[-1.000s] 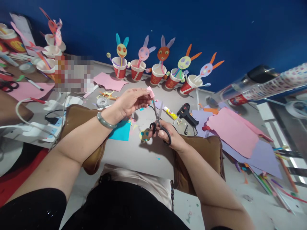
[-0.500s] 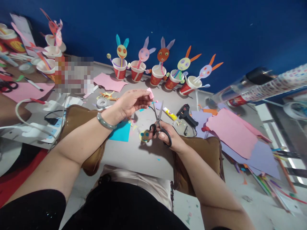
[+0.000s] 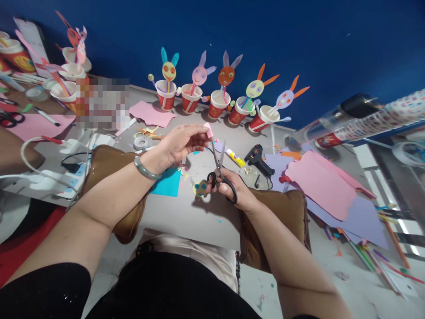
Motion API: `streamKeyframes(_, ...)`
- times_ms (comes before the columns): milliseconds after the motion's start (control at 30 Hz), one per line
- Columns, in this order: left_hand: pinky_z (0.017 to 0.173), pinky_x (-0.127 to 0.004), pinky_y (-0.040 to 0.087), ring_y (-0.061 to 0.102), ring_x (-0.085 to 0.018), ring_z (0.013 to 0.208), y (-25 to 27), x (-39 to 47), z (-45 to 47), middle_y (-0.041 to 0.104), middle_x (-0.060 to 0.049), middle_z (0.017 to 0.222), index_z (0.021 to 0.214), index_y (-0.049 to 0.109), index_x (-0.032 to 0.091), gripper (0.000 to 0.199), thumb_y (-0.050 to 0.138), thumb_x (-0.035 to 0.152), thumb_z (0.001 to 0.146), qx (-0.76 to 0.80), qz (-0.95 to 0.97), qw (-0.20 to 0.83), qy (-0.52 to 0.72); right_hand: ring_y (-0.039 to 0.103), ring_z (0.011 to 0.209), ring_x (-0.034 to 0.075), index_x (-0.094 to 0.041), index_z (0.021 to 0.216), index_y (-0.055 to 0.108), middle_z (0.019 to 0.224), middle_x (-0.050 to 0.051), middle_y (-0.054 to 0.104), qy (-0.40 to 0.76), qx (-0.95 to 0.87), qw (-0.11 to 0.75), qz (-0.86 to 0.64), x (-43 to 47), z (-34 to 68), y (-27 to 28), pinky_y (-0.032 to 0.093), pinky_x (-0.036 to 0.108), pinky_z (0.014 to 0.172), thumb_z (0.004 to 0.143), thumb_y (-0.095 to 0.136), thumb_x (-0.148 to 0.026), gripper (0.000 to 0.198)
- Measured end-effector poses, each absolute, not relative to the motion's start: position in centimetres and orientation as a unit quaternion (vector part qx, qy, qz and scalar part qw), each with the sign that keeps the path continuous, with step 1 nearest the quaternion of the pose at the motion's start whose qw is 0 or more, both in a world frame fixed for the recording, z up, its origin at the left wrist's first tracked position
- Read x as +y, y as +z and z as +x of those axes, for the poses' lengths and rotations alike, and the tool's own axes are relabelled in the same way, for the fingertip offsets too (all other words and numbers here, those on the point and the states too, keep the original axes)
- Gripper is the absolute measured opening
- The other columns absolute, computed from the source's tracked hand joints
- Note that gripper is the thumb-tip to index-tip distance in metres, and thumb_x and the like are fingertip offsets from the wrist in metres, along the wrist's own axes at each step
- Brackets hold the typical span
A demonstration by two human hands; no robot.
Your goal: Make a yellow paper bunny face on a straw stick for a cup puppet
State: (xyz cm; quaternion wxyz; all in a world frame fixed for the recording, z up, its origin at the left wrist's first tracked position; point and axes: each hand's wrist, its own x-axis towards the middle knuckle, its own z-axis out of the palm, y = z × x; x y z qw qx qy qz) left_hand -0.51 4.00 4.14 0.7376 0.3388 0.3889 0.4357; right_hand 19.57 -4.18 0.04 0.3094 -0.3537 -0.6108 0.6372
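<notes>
Between the fingertips of my left hand (image 3: 186,141) is a small piece of pink paper (image 3: 208,129). My right hand (image 3: 234,188) has its fingers through the black handles of a pair of scissors (image 3: 220,165). The blades stand apart, and one tip is close to the lower edge of the pink piece; I cannot tell if they touch. Below the scissors lies a round yellow paper face (image 3: 198,189) with blue eyes, partly covered by my right fingers. A blue paper sheet (image 3: 168,184) lies under my left wrist.
Paper cups with rabbit figures (image 3: 219,104) line the blue wall. A glue stick (image 3: 235,157) and a hot glue gun (image 3: 259,160) lie right of the scissors. Pink paper (image 3: 323,184) is piled at the right. A power strip (image 3: 71,179) and another person's arm (image 3: 20,153) are at the left.
Almost nothing differs. Both hands, the pink paper and the parted scissors stay in practically the same place.
</notes>
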Motion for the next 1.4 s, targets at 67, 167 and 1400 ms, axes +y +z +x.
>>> streamKeyframes(67,0.057,-0.020,0.050,0.063,-0.008,0.055,4.2,4.0,-0.5,0.065,0.000,0.063,0.069,0.066,0.012,0.016,0.063,0.017,0.084,0.388,0.339,0.737,0.438,0.066,0.071,0.016,-0.019,0.089,0.057,0.079,0.006,0.074,0.637,-0.610,0.309,-0.355,-4.2,19.6,0.0,0.052,0.029,0.071,0.076,0.071,-0.074,0.059)
streamKeyframes(167,0.057,-0.020,0.049,0.062,-0.008,0.055,4.2,4.0,-0.5,0.065,0.000,0.063,0.069,0.066,0.013,0.016,0.063,0.018,0.084,0.387,0.342,0.737,0.437,0.066,0.071,0.016,-0.019,0.088,0.058,0.080,0.006,0.074,0.639,-0.606,0.305,-0.362,-4.2,19.5,0.1,0.051,0.029,0.071,0.075,0.072,-0.074,0.059)
streamKeyframes(1400,0.059,-0.020,0.050,0.064,-0.008,0.060,4.0,3.6,-0.8,0.073,-0.004,0.071,0.072,0.073,0.013,0.029,0.084,0.039,0.078,0.351,0.505,0.694,0.375,0.062,0.070,0.019,-0.020,0.091,0.061,0.073,0.004,0.069,0.690,-0.570,0.321,-0.311,-3.7,20.6,-0.5,0.047,0.032,0.066,0.079,0.065,-0.075,0.057)
